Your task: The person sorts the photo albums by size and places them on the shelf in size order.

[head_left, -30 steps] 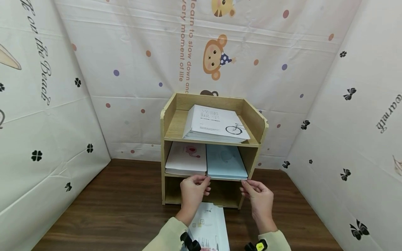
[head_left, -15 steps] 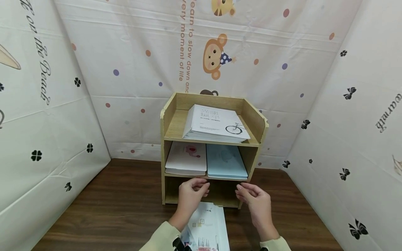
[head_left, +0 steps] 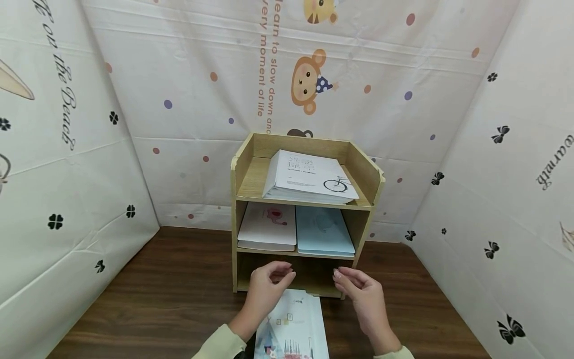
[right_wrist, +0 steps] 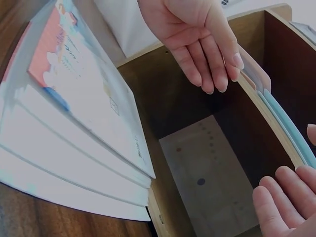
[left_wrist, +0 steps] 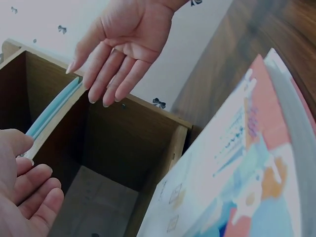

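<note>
My left hand (head_left: pixel 267 285) hovers before the lower opening of a wooden desk shelf (head_left: pixel 234 239), fingers loosely bent and holding nothing. Level with it on the other side, my right hand (head_left: pixel 365 294) is likewise unoccupied, its thumb near the index finger. On the middle tier just above them lie a pale pink notebook (head_left: pixel 264 232) at left and a light blue notebook (head_left: pixel 324 234) at right, side by side. Below and between the hands is a stack of books (head_left: pixel 298 324) with an illustrated white cover; the right wrist view shows several page blocks (right_wrist: pixel 74 148) in it.
A thick white book stack (head_left: pixel 305 174) with a bicycle on its cover occupies the top tier. The shelf's bottom compartment (right_wrist: pixel 207 182) opens toward me, its back showing printed cloth. Printed white cloth (head_left: pixel 188 124) encloses the dark wooden table (head_left: pixel 134 299) on the back and sides.
Both hands have drawn down and back from the middle tier's front edge, where their fingertips were at the light blue notebook's front corners. The notebooks and book stacks have stayed put.
</note>
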`<state>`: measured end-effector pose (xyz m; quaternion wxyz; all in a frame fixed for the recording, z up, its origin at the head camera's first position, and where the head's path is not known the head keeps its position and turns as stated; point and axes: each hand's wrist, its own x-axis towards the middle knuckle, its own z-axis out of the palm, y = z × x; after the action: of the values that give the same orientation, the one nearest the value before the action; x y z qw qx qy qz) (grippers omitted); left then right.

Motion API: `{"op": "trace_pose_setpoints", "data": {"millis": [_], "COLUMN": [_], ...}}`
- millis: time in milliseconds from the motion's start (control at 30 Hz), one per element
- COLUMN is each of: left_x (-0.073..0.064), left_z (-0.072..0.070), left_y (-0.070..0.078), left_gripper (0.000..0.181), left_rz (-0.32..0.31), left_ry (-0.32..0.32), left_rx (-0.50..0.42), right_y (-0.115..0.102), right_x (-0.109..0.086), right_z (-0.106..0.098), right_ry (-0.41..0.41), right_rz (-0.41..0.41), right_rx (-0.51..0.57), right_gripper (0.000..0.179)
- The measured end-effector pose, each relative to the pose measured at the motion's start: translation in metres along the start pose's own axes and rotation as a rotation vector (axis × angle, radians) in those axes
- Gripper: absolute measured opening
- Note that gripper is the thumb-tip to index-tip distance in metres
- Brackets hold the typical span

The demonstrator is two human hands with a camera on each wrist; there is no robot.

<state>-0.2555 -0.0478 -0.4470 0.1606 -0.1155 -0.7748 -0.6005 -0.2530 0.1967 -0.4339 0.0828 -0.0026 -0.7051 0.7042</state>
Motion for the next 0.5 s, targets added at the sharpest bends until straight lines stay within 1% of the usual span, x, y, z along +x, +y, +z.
{"op": "trace_pose_setpoints", "data": {"millis": [200,300,500], "left_x": [-0.007,-0.011,-0.020], "left_z": [-0.009,-0.014,-0.023], "left_y": [-0.002,-0.003,-0.006], "left_gripper": [0.025,0.027,0.028], "left_rz": [-0.012,-0.009,0.005], "left_ry": [-0.049,-0.068,-0.105], "left_rx": [0.015,0.049,0.098], "right_y": [0.001,0.003,0.004], "right_x": [-0.006,-0.009,-0.017], "right_z": [0.000,0.000,-0.004], "right_ry": [-0.042,-0.086,-0.203], "right_rz": [0.008,0.017,0.064], "right_rx": [-0.063,-0.077,-0.048], "right_gripper": [0.047,0.048,0.053]}}
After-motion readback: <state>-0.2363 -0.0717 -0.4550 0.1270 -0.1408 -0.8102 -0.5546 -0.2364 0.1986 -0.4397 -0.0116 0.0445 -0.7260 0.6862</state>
